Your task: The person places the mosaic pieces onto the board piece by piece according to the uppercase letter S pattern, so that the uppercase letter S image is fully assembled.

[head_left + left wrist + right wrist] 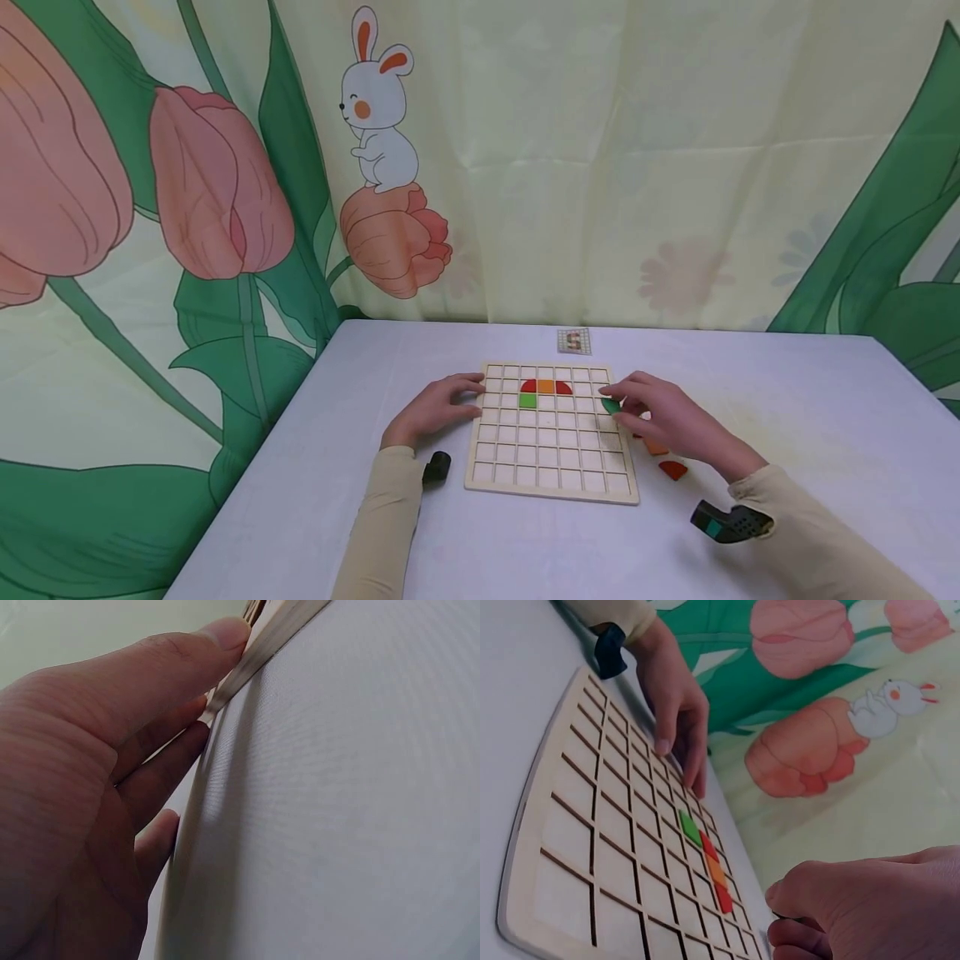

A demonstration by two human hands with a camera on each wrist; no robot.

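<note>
A square wooden grid board [551, 495] lies on the table. In its upper rows sit a red quarter-round piece [528, 386], an orange square [546, 387], a second red quarter-round [563, 388] and a light green square [528, 401]. My left hand [437, 407] rests at the board's left edge, fingers extended along the rim. A dark green, round-edged piece [611, 406] is pinched between the thumb and fingers of my right hand [660, 412], over the board's right edge. In the right wrist view that hand [877, 911] mostly hides the piece.
A small patterned card [573, 341] lies behind the board. Right of the board, partly under the right hand, are an orange piece [656, 447] and a red quarter-round [672, 470]. A printed curtain [555, 167] hangs behind the white table [300, 500].
</note>
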